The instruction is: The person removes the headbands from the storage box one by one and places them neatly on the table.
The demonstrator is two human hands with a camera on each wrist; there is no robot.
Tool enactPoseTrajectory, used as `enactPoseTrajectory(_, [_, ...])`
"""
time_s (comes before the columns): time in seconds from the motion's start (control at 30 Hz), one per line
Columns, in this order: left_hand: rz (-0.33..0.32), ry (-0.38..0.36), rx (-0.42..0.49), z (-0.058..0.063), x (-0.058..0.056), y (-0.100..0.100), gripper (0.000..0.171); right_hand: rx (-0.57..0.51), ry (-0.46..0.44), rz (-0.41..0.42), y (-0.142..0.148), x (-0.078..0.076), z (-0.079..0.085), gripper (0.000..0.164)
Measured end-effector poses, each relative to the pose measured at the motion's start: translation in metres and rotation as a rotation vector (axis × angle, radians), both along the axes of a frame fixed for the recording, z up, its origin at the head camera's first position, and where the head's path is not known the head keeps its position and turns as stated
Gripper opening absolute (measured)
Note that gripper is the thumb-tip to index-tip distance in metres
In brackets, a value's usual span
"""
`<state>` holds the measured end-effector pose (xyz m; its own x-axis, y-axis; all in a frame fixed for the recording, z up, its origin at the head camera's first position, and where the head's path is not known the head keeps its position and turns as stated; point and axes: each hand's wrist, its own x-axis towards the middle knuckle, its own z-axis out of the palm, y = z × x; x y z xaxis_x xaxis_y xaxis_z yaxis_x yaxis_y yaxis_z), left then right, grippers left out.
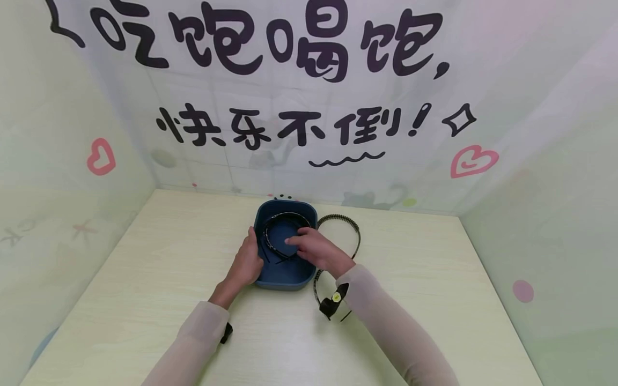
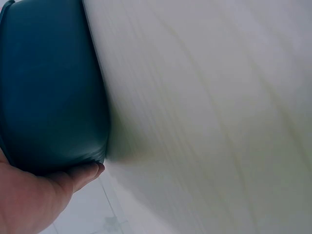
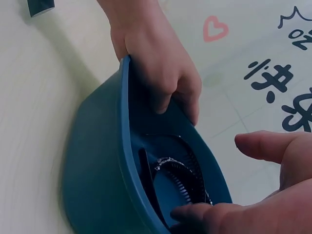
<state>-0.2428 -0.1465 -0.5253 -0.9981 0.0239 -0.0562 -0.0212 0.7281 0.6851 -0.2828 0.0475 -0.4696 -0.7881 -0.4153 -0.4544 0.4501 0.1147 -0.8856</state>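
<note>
A deep blue plastic bin stands near the back of the table. My left hand grips its left wall; in the right wrist view the fingers reach over the rim to the inside. Thin dark headbands lie in the bin, one with a glittery toothed band. Over the bin's right side is my right hand, thumb apart and fingers extended close to the headbands, partly hiding them. Right of the bin, a black headband with a coiled-looking top lies on the table.
Another dark headband lies partly under my right wrist, beside the bin. Printed cloth walls enclose the pale wooden table at the back and both sides.
</note>
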Motion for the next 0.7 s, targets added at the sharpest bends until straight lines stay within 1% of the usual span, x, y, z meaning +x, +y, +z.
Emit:
enactPoseTrajectory(0.17, [0.001,-0.001,0.006,0.000,0.000,-0.001,0.079,0.064,0.042,-0.013,-0.007,0.002,0.001,0.076])
enactPoseTrajectory(0.27, [0.001,0.002,0.006,0.000,0.000,-0.001,0.079,0.093,0.043,-0.027,-0.009,0.002,0.000,0.074])
enactPoseTrajectory(0.33, [0.000,0.007,0.009,-0.001,0.000,-0.002,0.079,0.092,0.036,-0.045,-0.011,0.001,-0.001,0.074])
enactPoseTrajectory(0.53, [-0.009,0.016,0.011,0.000,0.001,-0.002,0.078,0.044,0.026,-0.103,-0.015,-0.004,0.000,0.070])
enactPoseTrajectory(0.7, [-0.009,0.012,0.016,0.000,0.001,-0.001,0.077,0.052,-0.012,-0.129,-0.017,-0.006,-0.002,0.070])
